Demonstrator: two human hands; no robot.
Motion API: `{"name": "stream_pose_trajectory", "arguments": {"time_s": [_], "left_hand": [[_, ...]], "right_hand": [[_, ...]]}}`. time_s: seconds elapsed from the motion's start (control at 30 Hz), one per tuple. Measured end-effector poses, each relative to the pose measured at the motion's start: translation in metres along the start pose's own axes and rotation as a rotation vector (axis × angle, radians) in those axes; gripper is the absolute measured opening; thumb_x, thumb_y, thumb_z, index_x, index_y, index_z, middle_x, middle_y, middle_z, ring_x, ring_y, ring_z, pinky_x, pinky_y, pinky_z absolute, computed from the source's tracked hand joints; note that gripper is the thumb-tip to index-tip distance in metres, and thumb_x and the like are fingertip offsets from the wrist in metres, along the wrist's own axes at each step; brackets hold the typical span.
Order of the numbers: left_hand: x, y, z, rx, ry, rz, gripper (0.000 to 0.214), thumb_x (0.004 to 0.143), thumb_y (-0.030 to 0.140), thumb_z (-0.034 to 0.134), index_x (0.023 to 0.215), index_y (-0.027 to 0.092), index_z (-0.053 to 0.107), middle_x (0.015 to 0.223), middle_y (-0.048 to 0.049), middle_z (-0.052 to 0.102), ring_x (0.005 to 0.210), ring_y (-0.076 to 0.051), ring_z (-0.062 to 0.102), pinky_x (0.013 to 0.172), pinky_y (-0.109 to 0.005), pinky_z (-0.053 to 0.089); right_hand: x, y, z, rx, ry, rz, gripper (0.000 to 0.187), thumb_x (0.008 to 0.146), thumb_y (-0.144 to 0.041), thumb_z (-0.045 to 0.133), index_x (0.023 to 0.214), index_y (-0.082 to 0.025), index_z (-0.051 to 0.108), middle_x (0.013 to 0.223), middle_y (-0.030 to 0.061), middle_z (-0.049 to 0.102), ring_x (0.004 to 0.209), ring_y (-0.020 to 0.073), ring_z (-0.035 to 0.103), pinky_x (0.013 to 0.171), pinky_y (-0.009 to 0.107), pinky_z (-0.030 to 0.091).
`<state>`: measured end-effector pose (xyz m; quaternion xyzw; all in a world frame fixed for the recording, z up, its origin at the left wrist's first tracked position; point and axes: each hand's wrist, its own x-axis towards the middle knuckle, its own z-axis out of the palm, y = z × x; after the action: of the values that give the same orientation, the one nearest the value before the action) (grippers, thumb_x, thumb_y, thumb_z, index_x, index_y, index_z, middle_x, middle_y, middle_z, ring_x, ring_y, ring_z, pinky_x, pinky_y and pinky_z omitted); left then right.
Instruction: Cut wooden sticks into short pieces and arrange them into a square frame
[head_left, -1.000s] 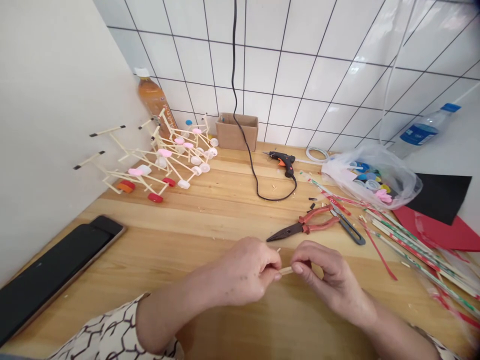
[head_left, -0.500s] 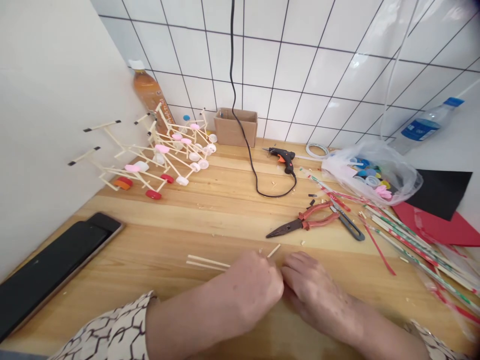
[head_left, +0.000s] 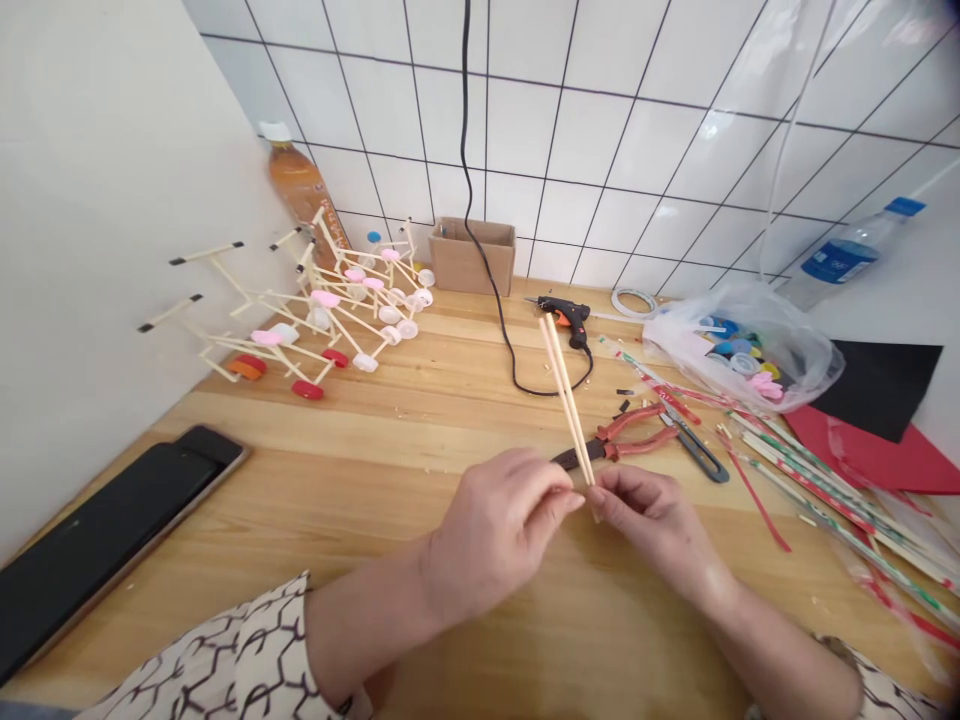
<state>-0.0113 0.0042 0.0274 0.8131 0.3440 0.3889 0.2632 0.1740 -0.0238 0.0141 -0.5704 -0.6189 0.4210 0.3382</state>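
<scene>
At the lower left of the frame, a black smartphone point(head_left: 112, 540) lay on the wooden worktop point(head_left: 315, 480), and a patterned sleeve ran in along the bottom edge. Toward the upper left, a model built from thin wooden sticks and bottle-cap wheels point(head_left: 315, 320) stood on the worktop, its black-tipped sticks reaching toward the pale side wall, with an orange drink bottle point(head_left: 298, 190) behind it. At the back, a cardboard box point(head_left: 474, 257) sat against the white tiles, and a black cable point(head_left: 480, 190) hung down beside it to a hot glue gun point(head_left: 564, 312). In the lower middle, the left hand point(head_left: 499, 530) and right hand point(head_left: 652, 520) were closed in a fingertip pinch, together gripping two thin wooden sticks point(head_left: 566, 400) near their lower ends. The sticks rose side by side, tilted up and to the left, above the worktop and just over red-handled needle-nose pliers point(head_left: 611, 445). To the right lay black-handled scissors point(head_left: 694, 450), and further back a tape roll point(head_left: 632, 302) and a plastic bag of bottle caps point(head_left: 739, 345). At the far right were a water bottle point(head_left: 844, 258), a black sheet point(head_left: 877, 385), a red sheet point(head_left: 862, 450) and striped paper straws point(head_left: 847, 510)
</scene>
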Motion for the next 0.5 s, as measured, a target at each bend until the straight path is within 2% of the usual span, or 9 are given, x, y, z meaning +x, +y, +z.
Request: {"name": "stream_pose_trajectory", "arguments": {"time_s": [0.07,0.1,0.17,0.3,0.4,0.5], "left_hand": [[0.005,-0.005,0.002,-0.236,-0.085,-0.343,0.021,0.082,0.032,0.056,0.091,0.013,0.06,0.068,-0.001,0.059,0.058,-0.01,0.052,0.053,-0.022,0.044],[0.008,-0.008,0.003,-0.348,-0.121,-0.433,0.026,0.08,0.034,0.058,0.094,0.013,0.059,0.067,0.0001,0.059,0.058,-0.01,0.052,0.053,-0.021,0.043],[0.011,-0.01,0.005,-0.51,-0.144,-0.523,0.026,0.078,0.034,0.06,0.092,0.012,0.061,0.068,-0.0002,0.06,0.06,-0.01,0.054,0.056,-0.021,0.044],[0.014,-0.007,0.006,-0.567,-0.126,-0.508,0.013,0.077,0.024,0.059,0.075,0.013,0.064,0.067,-0.0011,0.064,0.061,-0.011,0.056,0.059,-0.022,0.045],[0.013,-0.002,0.006,-0.489,-0.152,-0.392,0.009,0.076,0.018,0.059,0.071,0.013,0.065,0.067,-0.0013,0.064,0.063,-0.011,0.058,0.06,-0.022,0.045],[0.011,0.002,0.006,-0.381,-0.2,-0.241,0.01,0.077,0.017,0.058,0.072,0.013,0.065,0.07,-0.0035,0.064,0.067,-0.013,0.059,0.063,-0.023,0.046]], "right_hand": [[-0.001,-0.001,0.002,0.071,-0.015,0.01,0.025,0.082,-0.036,0.054,0.068,-0.016,0.056,0.06,-0.0013,0.051,0.056,0.0106,0.046,0.051,0.021,0.038],[-0.002,-0.002,0.004,0.078,-0.025,0.005,0.025,0.081,-0.037,0.054,0.067,-0.016,0.056,0.059,-0.0019,0.049,0.054,0.0101,0.044,0.05,0.021,0.037],[-0.004,-0.002,0.01,0.051,-0.048,-0.023,0.026,0.081,-0.036,0.054,0.064,-0.017,0.054,0.056,-0.003,0.046,0.052,0.0095,0.041,0.048,0.021,0.035],[-0.005,-0.003,0.015,-0.065,-0.086,-0.102,0.025,0.083,-0.032,0.051,0.064,-0.017,0.053,0.054,-0.0032,0.045,0.052,0.01,0.041,0.049,0.021,0.036],[-0.004,-0.003,0.013,-0.116,-0.153,-0.159,0.018,0.084,-0.028,0.05,0.072,-0.017,0.056,0.062,-0.0005,0.053,0.059,0.0125,0.049,0.056,0.023,0.042],[-0.004,-0.004,0.011,-0.158,-0.183,-0.313,0.012,0.086,-0.021,0.047,0.078,-0.018,0.056,0.07,0.0022,0.059,0.066,0.0137,0.055,0.061,0.024,0.045]]}}
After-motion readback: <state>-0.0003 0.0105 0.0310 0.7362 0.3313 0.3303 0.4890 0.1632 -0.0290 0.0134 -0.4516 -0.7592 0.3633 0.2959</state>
